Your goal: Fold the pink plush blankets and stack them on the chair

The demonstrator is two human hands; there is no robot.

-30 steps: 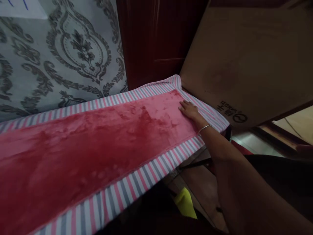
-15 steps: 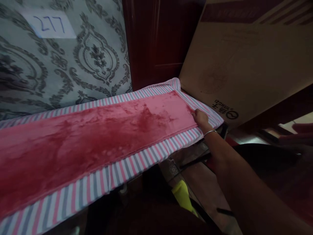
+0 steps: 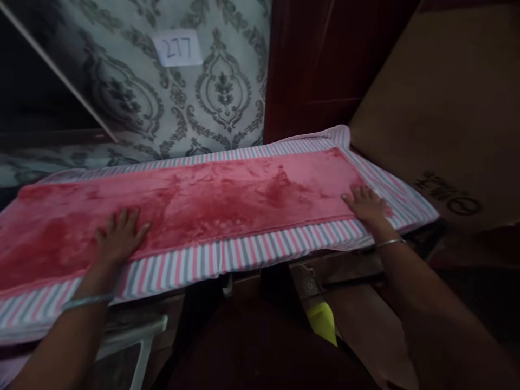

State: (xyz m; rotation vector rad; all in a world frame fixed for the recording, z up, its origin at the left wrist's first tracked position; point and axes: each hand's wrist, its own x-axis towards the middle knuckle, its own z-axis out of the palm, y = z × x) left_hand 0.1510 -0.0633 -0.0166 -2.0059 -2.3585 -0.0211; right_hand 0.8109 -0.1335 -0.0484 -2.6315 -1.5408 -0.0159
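Clearly, both our hands are flat and hold nothing; we see our left hand (image 3: 119, 235) with its fingers spread, palm down, on the left part of the red cloth (image 3: 219, 200); our right hand (image 3: 368, 206), also with open fingers, lies at the right end of this cloth, close to its near corner. The cloth is long, and it lies spread on a striped sheet (image 3: 252, 252), whose pink, grey and white stripes show as a border along the far side, the near side and the right end; its surface has darker and lighter patches. On our left wrist we have a pale bangle (image 3: 87, 301); on the right wrist we have a thin bracelet (image 3: 390, 242). Behind the sheet we see the patterned wall (image 3: 223, 92) and on it a paper (image 3: 179, 49) with the number 277; at the upper left is a dark screen (image 3: 36, 81); at the right a big carton (image 3: 439, 108) leans; below the near edge we notice something yellow (image 3: 323, 323), but we cannot tell what it is.
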